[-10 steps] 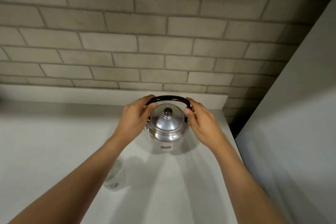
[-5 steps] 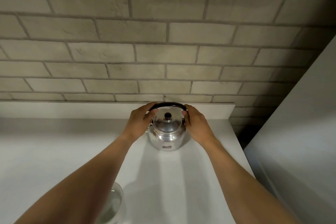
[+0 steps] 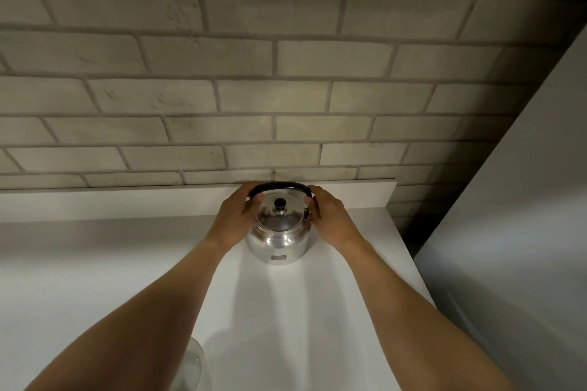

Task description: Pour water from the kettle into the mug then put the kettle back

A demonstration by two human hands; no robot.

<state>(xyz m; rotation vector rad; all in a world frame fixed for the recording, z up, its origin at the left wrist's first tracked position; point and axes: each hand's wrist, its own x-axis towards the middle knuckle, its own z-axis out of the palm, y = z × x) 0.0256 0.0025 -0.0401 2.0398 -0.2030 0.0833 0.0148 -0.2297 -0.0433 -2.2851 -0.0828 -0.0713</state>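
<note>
Head view: kettle upright between both hands, left hand and right hand curled on its handle.

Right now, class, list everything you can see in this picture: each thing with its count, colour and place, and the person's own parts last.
kettle: one, shiny silver with a black handle and lid knob, upright at the back of the counter.
mug: one, clear glass, bottom edge, partly behind the left forearm.
counter: one, white, under everything.
brick wall: one, grey, behind the counter.
panel: one, pale grey, right side.
left hand: one, on the kettle's left side.
right hand: one, on its right side.
</note>
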